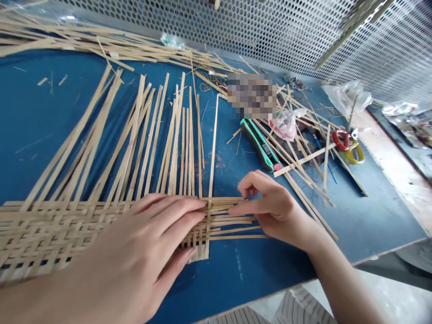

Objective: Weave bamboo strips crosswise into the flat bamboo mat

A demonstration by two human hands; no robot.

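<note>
A left hand (145, 245) lies flat on the woven mat (40, 238), seemingly to steady it; the right hand (272, 204), grip unclear, touches loose strips (236, 220), perhaps separating them.

- Ahead of you, a perforated metal panel (202, 22) stands along the far edge of the counter (33, 103).
- By the far right corner you have a clear plastic bag (347, 95).
- Near the right edge you see red-and-yellow-handled scissors (347, 141).
- Farther in from that edge, your green-and-black cutter (259, 145) lies near a pink-and-white bag (286, 125).
</note>
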